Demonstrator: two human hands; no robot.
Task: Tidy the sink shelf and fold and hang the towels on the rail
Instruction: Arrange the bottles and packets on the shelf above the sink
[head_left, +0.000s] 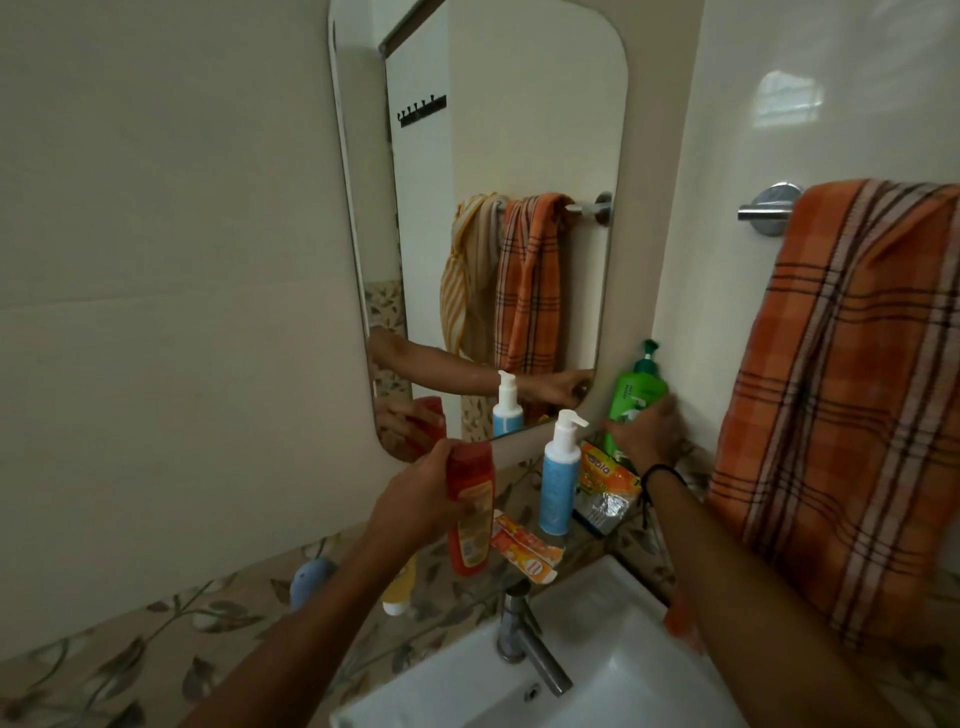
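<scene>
Currently L hand (415, 499) grips red bottle (470, 514), upright, just below mirror (483, 156). R hand (644, 431) wraps green pump bottle (636, 389) at right end of shelf (574, 540), by wall. Btwn hands on shelf: white pump bottle (560, 478), orange packet (605, 483), toothpaste tube (524, 548) lying flat. Orange checked towel (841, 395) hangs over rail (769, 210), right of shelf. Sink (597, 623) w/ tap (519, 629) below.

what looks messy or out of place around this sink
The orange toothpaste boxes lie flat and skewed, poking over the sink. A crumpled foil packet slumps by the green bottle. The orange checked towel hangs bunched and uneven on the rail.
</scene>
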